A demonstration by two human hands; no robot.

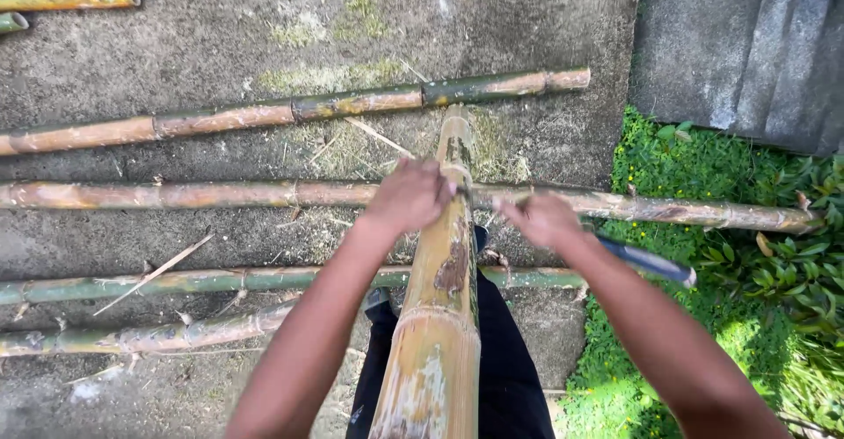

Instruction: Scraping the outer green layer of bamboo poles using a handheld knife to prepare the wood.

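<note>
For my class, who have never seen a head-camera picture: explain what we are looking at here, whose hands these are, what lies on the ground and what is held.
There is one picture, taken by a camera on a person's head, looking down. Both bare hands are that person's own. The left hand rests on a thick bamboo pole that runs away from the body. The right hand grips a knife with a blue handle, its blade hidden at the pole. Thinner bamboo poles lie crosswise on the concrete ground. Grass grows at the right.

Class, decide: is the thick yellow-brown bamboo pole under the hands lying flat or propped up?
Propped up: the thick yellow-brown bamboo pole rises from the concrete ground towards the camera.
</note>
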